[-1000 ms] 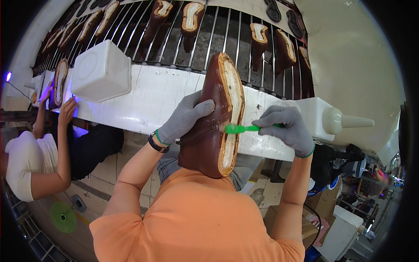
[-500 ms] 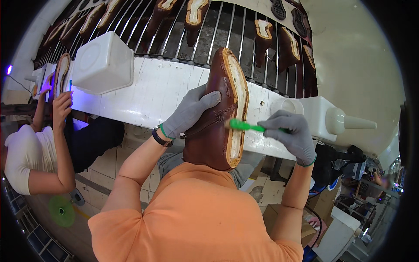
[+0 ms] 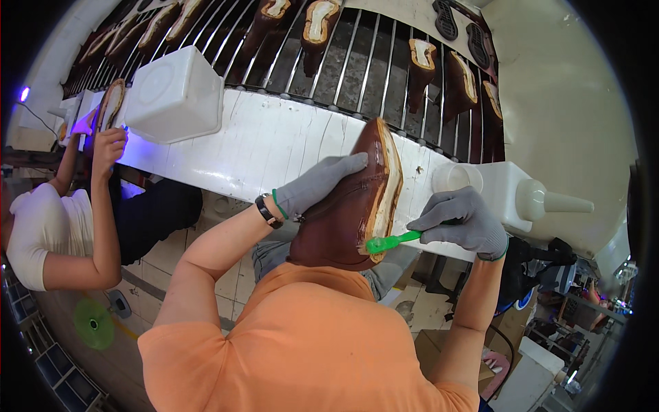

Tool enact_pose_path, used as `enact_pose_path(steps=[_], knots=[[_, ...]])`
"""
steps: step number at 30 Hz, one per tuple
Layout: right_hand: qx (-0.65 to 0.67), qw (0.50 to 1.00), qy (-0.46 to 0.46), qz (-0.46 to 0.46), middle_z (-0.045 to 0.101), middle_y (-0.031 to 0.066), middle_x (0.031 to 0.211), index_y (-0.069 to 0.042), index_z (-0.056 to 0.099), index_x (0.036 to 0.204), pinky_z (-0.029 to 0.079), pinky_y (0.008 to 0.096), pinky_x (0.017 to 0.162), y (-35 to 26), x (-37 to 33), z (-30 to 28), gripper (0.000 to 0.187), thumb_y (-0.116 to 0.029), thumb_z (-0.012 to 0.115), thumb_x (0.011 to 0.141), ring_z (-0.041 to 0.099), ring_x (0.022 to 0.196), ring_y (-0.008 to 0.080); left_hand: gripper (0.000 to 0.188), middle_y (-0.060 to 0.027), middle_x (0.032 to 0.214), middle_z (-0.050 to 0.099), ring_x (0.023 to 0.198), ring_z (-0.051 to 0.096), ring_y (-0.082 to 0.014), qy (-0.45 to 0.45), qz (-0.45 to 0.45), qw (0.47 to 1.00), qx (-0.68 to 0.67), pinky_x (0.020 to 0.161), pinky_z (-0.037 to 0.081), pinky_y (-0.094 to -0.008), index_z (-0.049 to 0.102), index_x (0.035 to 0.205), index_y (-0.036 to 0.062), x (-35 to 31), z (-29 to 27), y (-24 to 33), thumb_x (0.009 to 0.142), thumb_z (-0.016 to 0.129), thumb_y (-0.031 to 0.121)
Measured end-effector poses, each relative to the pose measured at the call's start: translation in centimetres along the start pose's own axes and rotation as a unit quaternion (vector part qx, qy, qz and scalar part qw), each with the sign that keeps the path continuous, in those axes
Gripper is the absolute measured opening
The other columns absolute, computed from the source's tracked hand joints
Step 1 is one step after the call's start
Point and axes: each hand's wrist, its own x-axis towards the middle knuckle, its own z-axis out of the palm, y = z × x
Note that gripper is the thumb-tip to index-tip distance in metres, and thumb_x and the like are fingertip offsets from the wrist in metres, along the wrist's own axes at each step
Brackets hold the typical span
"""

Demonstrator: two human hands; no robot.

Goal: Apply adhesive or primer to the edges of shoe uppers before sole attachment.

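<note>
A dark brown leather boot (image 3: 336, 223) without an outsole is tipped so its pale, tan-edged underside faces right. My left hand (image 3: 317, 184), in a grey glove, grips the boot's upper from the left, thumb on the leather near the toe. In my gloved right hand (image 3: 465, 223) is a green toothbrush-like brush (image 3: 392, 242). Its bristles meet the underside's edge at the heel end, close to my body. Just beyond the right hand stands a small white round cup (image 3: 457, 178), next to a white bottle with a long spout (image 3: 528, 199).
A white ledge (image 3: 250, 137) runs along a rack of metal rollers (image 3: 357, 62) carrying several upturned brown boots. Black outsoles (image 3: 478, 44) lie on a board behind. A white square container (image 3: 175, 95) sits on the ledge. At left, a co-worker (image 3: 62, 230) holds another boot.
The boot has come lower and tilted, its toe now nearer. My right hand has moved the brush down from the middle of the underside's edge to the heel end.
</note>
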Motion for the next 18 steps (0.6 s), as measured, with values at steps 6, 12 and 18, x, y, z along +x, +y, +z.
enact_pose_path(steps=[6, 12, 18], knots=[[0.057, 0.998, -0.017, 0.018, 0.071, 0.0090, 0.081, 0.000, 0.076, 0.096, 0.049, 0.0282, 0.067, -0.2, 1.0, -0.8, 0.025, -0.001, 0.082, 0.072, 0.064, 0.072, 0.0154, 0.055, -0.0134, 0.126, 0.062, 0.107, 0.064, -0.0168, -0.082, -0.083, 0.990, -0.075, 0.098, 0.051, -0.0295, 0.048, 0.136, -0.0001, 1.2, 0.7, -1.8, 0.103, 0.044, 0.044], [0.058, 0.998, -0.039, 0.002, 0.072, 0.0099, 0.082, 0.001, 0.076, 0.096, 0.050, 0.0277, 0.069, -0.1, 2.0, -2.0, 0.026, -0.001, 0.083, 0.071, 0.065, 0.074, 0.0158, 0.057, -0.0107, 0.134, 0.058, 0.116, 0.060, -0.0142, -0.110, 0.254, 0.942, 0.192, 0.102, 0.049, -0.0279, 0.043, 0.141, 0.0021, -0.6, 4.2, -2.9, 0.095, 0.065, 0.028], [0.056, 0.998, -0.041, -0.011, 0.072, 0.0108, 0.083, 0.002, 0.076, 0.098, 0.050, 0.0260, 0.069, 0.3, 2.9, -2.7, 0.027, 0.000, 0.082, 0.072, 0.066, 0.075, 0.0149, 0.043, -0.0031, 0.090, 0.070, 0.078, 0.066, -0.0122, -0.065, 0.108, 0.980, 0.152, 0.079, 0.054, -0.0250, 0.066, 0.103, 0.0044, -4.0, 7.5, 0.0, 0.079, 0.081, 0.037]])
